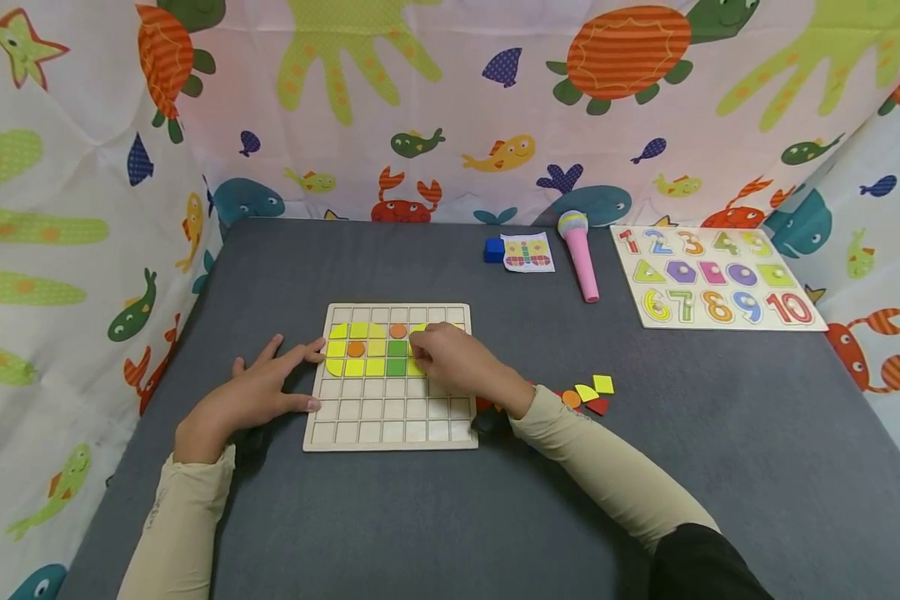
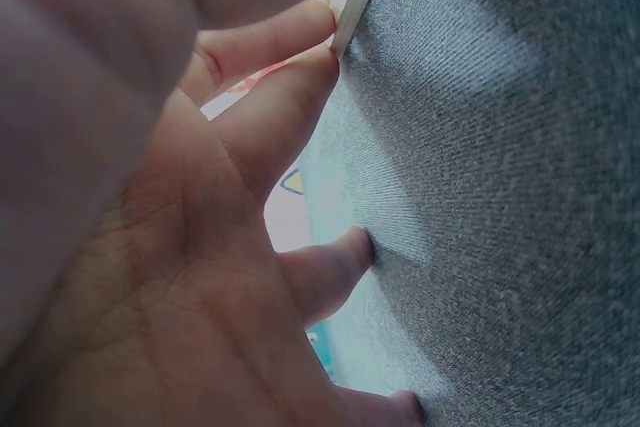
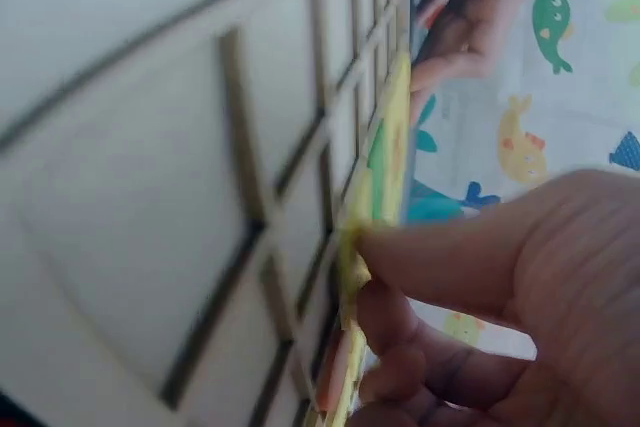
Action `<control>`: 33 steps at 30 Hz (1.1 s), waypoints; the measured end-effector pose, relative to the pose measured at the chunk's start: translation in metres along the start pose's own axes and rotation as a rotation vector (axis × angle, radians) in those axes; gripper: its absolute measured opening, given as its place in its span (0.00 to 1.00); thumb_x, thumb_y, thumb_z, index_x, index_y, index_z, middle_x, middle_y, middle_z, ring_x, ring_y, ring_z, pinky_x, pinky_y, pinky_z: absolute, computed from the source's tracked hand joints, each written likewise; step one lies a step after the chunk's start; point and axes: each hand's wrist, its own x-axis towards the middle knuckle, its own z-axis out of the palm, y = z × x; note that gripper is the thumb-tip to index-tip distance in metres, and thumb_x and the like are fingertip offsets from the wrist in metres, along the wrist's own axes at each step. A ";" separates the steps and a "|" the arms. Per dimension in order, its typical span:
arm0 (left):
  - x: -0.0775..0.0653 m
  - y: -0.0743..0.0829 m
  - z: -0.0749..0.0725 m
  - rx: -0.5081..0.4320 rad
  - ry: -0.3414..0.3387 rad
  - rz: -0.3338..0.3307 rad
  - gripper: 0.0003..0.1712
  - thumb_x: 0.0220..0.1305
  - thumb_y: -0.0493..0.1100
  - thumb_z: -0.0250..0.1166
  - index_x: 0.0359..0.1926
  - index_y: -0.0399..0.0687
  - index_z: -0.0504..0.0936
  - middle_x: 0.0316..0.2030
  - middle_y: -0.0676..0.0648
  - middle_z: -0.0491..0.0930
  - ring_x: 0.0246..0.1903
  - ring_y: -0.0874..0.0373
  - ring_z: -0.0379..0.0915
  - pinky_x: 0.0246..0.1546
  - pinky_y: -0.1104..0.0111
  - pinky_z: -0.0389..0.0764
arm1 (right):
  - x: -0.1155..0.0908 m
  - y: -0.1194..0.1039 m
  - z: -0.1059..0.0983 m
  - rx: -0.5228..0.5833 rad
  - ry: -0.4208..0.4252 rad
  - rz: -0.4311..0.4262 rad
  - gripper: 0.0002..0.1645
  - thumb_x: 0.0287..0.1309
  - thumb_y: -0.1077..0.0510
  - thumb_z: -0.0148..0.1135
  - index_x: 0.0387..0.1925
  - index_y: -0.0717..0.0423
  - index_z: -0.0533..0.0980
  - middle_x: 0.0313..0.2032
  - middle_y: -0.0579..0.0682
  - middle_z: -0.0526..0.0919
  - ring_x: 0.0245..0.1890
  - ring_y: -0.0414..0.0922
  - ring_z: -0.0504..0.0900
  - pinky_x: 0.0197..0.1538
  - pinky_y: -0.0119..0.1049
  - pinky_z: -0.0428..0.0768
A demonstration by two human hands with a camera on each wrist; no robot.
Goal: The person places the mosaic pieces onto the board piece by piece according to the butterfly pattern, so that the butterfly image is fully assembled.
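Note:
A pale wooden grid board lies on the grey cloth, its upper rows partly filled with yellow tiles, green square tiles and orange round tiles. My left hand is spread at the board's left side, fingertips and thumb touching its edge; the left wrist view shows two other fingertips down on the cloth. Over the board's right half, my right hand pinches a yellow tile at the grid surface. The hand hides the cells under it.
Loose red, orange and yellow tiles lie right of the board, partly behind the right forearm. Farther back are a blue block, a small pattern card, a pink toy microphone and a number board. A printed curtain borders the table.

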 end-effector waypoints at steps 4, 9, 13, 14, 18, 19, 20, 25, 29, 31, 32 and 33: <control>0.002 0.001 0.002 -0.002 -0.006 -0.004 0.54 0.64 0.53 0.79 0.83 0.51 0.61 0.82 0.33 0.53 0.81 0.25 0.24 0.63 0.18 0.25 | -0.005 0.001 0.000 0.006 0.005 -0.003 0.08 0.69 0.67 0.67 0.32 0.55 0.82 0.28 0.45 0.80 0.30 0.42 0.75 0.38 0.35 0.75; 0.003 0.001 0.003 0.000 -0.010 -0.017 0.54 0.63 0.53 0.79 0.83 0.52 0.61 0.82 0.32 0.52 0.81 0.26 0.23 0.64 0.18 0.24 | -0.021 0.006 -0.008 0.066 0.022 0.026 0.06 0.70 0.64 0.66 0.35 0.55 0.84 0.29 0.44 0.82 0.30 0.42 0.76 0.38 0.35 0.76; 0.002 0.000 0.003 0.002 -0.005 -0.021 0.54 0.63 0.54 0.80 0.83 0.52 0.61 0.82 0.32 0.52 0.81 0.25 0.23 0.63 0.18 0.24 | -0.039 0.013 -0.019 0.141 0.047 0.052 0.04 0.71 0.63 0.67 0.37 0.56 0.85 0.29 0.44 0.81 0.29 0.42 0.75 0.35 0.35 0.76; 0.002 -0.001 0.003 0.003 -0.004 -0.022 0.54 0.63 0.54 0.80 0.83 0.52 0.62 0.82 0.32 0.52 0.81 0.25 0.23 0.63 0.18 0.24 | -0.043 0.015 -0.022 0.158 0.052 0.056 0.03 0.71 0.64 0.68 0.38 0.57 0.85 0.29 0.44 0.81 0.28 0.41 0.75 0.35 0.35 0.76; 0.002 -0.002 0.004 0.008 -0.007 -0.029 0.55 0.63 0.55 0.80 0.83 0.52 0.60 0.82 0.32 0.52 0.81 0.26 0.23 0.63 0.18 0.25 | -0.064 0.024 -0.034 0.183 0.077 0.082 0.02 0.71 0.64 0.69 0.40 0.59 0.86 0.30 0.44 0.81 0.28 0.41 0.75 0.33 0.37 0.77; 0.002 -0.002 0.004 0.008 -0.009 -0.031 0.56 0.63 0.55 0.80 0.84 0.52 0.59 0.82 0.32 0.52 0.81 0.26 0.23 0.64 0.18 0.25 | -0.069 0.027 -0.036 0.183 0.085 0.090 0.02 0.71 0.64 0.69 0.41 0.59 0.86 0.31 0.44 0.81 0.29 0.41 0.75 0.34 0.37 0.78; 0.002 -0.002 0.004 0.009 -0.010 -0.033 0.56 0.63 0.55 0.80 0.84 0.52 0.59 0.82 0.32 0.52 0.81 0.26 0.23 0.64 0.18 0.24 | -0.074 0.030 -0.038 0.180 0.093 0.098 0.02 0.71 0.64 0.68 0.41 0.59 0.86 0.31 0.44 0.81 0.29 0.41 0.75 0.34 0.37 0.78; 0.002 -0.001 0.004 0.010 -0.011 -0.025 0.57 0.63 0.55 0.79 0.85 0.52 0.57 0.82 0.31 0.52 0.81 0.26 0.23 0.64 0.18 0.25 | -0.101 0.046 -0.048 0.180 0.131 0.167 0.03 0.71 0.64 0.68 0.41 0.58 0.86 0.32 0.44 0.82 0.31 0.42 0.76 0.35 0.38 0.79; 0.002 0.000 0.003 0.016 -0.006 -0.022 0.56 0.63 0.54 0.80 0.84 0.52 0.59 0.82 0.31 0.52 0.81 0.25 0.23 0.63 0.18 0.25 | -0.120 0.056 -0.055 0.186 0.163 0.220 0.03 0.71 0.65 0.69 0.41 0.59 0.86 0.31 0.44 0.81 0.30 0.43 0.76 0.33 0.38 0.77; 0.002 0.000 0.002 0.016 -0.006 -0.020 0.55 0.63 0.54 0.80 0.83 0.51 0.61 0.82 0.32 0.52 0.81 0.25 0.23 0.63 0.18 0.25 | -0.129 0.062 -0.057 0.186 0.176 0.230 0.03 0.71 0.65 0.69 0.42 0.60 0.86 0.30 0.45 0.80 0.30 0.43 0.75 0.33 0.37 0.75; 0.002 0.000 0.002 0.016 -0.008 -0.020 0.55 0.63 0.54 0.80 0.83 0.51 0.61 0.82 0.32 0.52 0.81 0.25 0.23 0.63 0.18 0.25 | -0.133 0.064 -0.059 0.185 0.182 0.234 0.03 0.71 0.65 0.68 0.42 0.60 0.86 0.30 0.45 0.80 0.30 0.43 0.75 0.33 0.37 0.75; 0.003 0.000 0.002 0.016 -0.010 -0.019 0.54 0.63 0.55 0.80 0.83 0.51 0.61 0.82 0.32 0.52 0.81 0.26 0.23 0.63 0.17 0.25 | -0.138 0.067 -0.060 0.185 0.186 0.238 0.03 0.71 0.65 0.68 0.42 0.60 0.86 0.30 0.44 0.79 0.30 0.43 0.75 0.33 0.37 0.74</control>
